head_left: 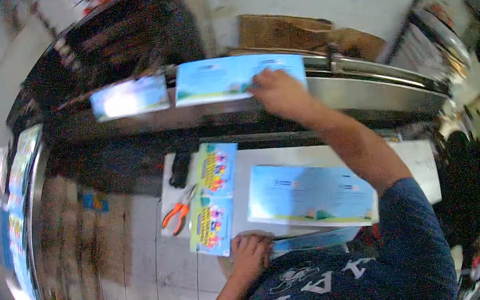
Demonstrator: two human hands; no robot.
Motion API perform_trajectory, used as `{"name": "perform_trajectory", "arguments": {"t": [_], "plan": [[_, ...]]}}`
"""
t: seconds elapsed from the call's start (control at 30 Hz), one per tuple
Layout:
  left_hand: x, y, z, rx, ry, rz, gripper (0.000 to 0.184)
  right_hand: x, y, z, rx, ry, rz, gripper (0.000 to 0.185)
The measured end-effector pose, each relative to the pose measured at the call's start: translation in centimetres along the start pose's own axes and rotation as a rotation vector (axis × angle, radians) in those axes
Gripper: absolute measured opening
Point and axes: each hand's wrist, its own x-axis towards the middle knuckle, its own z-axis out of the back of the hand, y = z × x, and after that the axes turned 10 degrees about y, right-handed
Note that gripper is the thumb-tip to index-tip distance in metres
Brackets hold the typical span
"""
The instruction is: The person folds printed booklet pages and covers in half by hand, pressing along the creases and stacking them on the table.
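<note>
My right hand (281, 94) reaches forward to a light-blue printed sheet (206, 81) that lies along a metal ledge. Its fingers are drawn together at the sheet's middle and seem to pinch it. My left hand (251, 253) rests low at the near edge of the work table, fingers laid out beside a yellow-green and blue printed sheet (214, 206). Between my arms a larger blue printed sheet (310, 192) lies on the white board. Part of another blue sheet (314, 239) shows below it, against my shirt.
Orange-handled pliers (176, 214) and a black object (180, 169) lie left of the yellow-green sheet. Another sheet (129, 98) with bright glare sits on the metal ledge (367, 92). Brown cardboard (284, 30) stands behind it. More printed sheets (15, 212) are at far left.
</note>
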Motion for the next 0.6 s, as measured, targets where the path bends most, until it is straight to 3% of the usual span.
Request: {"name": "perform_trajectory", "arguments": {"t": [0.03,0.1,0.17,0.23,0.3,0.37,0.43,0.47,0.5,0.57,0.6], "plan": [[0.0,-0.2,0.8,0.035,0.052,0.003,0.029,-0.7,0.0,-1.1,0.073,0.025,-0.002,0.022],[2.4,-1.3,3.7,0.108,0.471,0.131,0.023,-2.2,-0.4,-1.8,0.119,0.107,-0.046,0.022],[4.6,-0.8,4.0,0.032,-0.002,-0.115,0.017,-5.1,-0.2,1.3,0.241,0.33,-0.099,0.041],[7.9,-0.8,4.5,0.053,-0.09,-0.14,0.018,-9.7,1.2,5.4,0.565,0.252,-0.128,0.058],[12.2,-0.6,4.8,0.25,0.011,-0.087,0.02,-15.5,2.8,6.9,0.631,0.147,-0.169,0.064],[14.9,1.4,2.6,0.242,0.06,-0.105,0.023,-21.4,6.0,6.3,0.584,0.142,-0.193,0.068],[15.3,1.9,1.9,0.138,0.048,-0.06,0.024,-27.2,9.6,5.9,0.49,0.197,-0.205,0.094],[15.5,5.0,1.4,0.154,0.238,0.029,0.048,-29.1,11.5,6.4,0.43,0.178,-0.215,0.101],[16.3,2.5,2.4,0.16,0.266,-0.031,0.048,-30.2,13.0,5.8,0.426,0.176,-0.281,0.101],[16.0,-3.1,5.7,0.277,0.148,-0.127,0.031,-31.6,16.1,3.7,0.368,0.029,-0.311,0.102],[16.5,-3.7,5.7,0.276,0.168,-0.153,0.031,-31.3,16.4,2.9,0.301,0.04,-0.387,0.09]]}}
